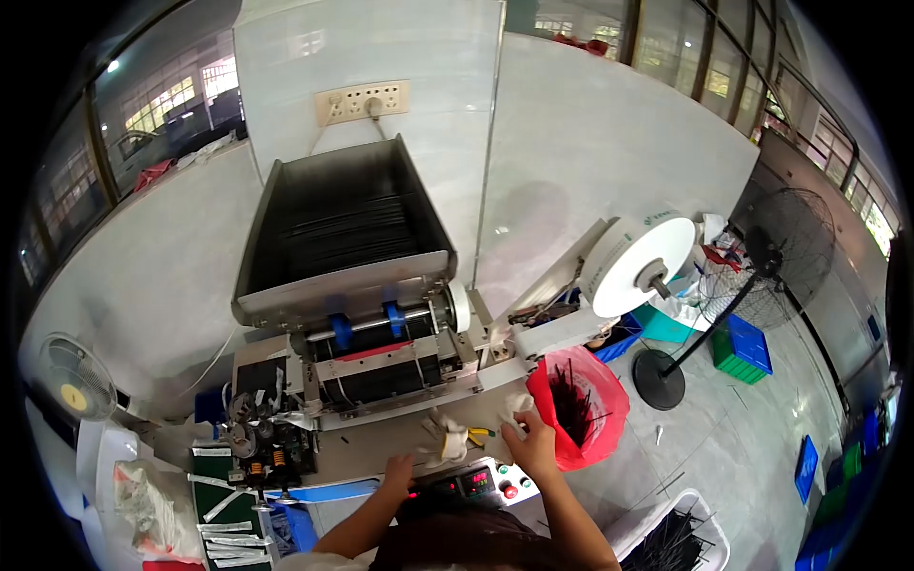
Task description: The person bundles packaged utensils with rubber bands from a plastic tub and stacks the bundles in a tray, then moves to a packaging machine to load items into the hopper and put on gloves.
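My right hand (528,445) is at the right end of the machine's worktop, its fingers closed at a small white crumpled piece (518,405) whose kind is unclear. My left hand (398,472) rests low by the left side of the control panel (479,482), fingers partly hidden and too small to read. Between the hands lie a whitish roll (455,443) and pliers with yellow handles (482,433). Behind them stands a machine with blue rollers (341,330) and a hopper (255,249) holding thin black strips (352,224).
A red bag (614,404) of black strips hangs to the right, below a large white reel (624,271). A standing fan (762,252) and a white bin (714,509) are farther right. White-wrapped bundles (233,541) lie on a green surface at left.
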Motion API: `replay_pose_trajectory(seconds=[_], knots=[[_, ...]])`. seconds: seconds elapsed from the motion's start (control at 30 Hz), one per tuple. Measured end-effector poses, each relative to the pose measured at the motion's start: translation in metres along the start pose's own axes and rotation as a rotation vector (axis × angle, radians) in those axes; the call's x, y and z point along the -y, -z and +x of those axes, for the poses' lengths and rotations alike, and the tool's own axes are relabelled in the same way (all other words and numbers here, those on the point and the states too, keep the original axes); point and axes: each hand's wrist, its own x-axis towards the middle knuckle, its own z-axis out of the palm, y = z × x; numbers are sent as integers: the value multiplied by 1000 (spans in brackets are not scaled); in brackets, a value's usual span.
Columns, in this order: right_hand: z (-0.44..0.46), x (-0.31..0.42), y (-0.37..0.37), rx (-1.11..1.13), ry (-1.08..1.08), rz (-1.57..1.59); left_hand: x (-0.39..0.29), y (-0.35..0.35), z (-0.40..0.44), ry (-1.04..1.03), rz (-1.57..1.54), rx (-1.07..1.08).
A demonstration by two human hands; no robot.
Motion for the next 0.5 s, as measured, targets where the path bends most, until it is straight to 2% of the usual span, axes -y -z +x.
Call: replay_pose_trajectory(seconds=[0.03, 0.1, 0.17, 0.2, 0.23, 0.27, 0.3, 0.33, 0.37, 0.43, 0.5], knots=[[-2, 2, -2, 22, -51, -15, -8, -3, -23, -70, 164, -74], [-13, 10, -11, 90, -78, -35, -18, -33, -90, -1010, 684, -155], [-23, 12, -30, 229, -108, 98, -45, -75, -146, -1143, 547, 149], [-26, 19, -31, 318, -57, 117, -46, -78, -142, -1144, 539, 121], [-28, 21, -33, 338, -39, 124, -49, -78, -130, -1227, 616, 179], [-30, 20, -31, 411, -96, 217, -52, -74, -120, -1308, 694, 238], [-28, 21, -27, 484, -154, 305, -53, -69, -115, -1316, 687, 211], [-27, 31, -17, 530, -97, 227, -51, -64, -110, -1096, 498, 344], [-34, 17, -24, 439, -5, 320, -47, -61, -107, -868, 307, 472], [-38, 10, -37, 310, 139, 309, -39, -62, -107, -824, 257, 419], [-42, 24, -37, 311, 264, -48, -37, -65, -111, -910, 697, 72]])
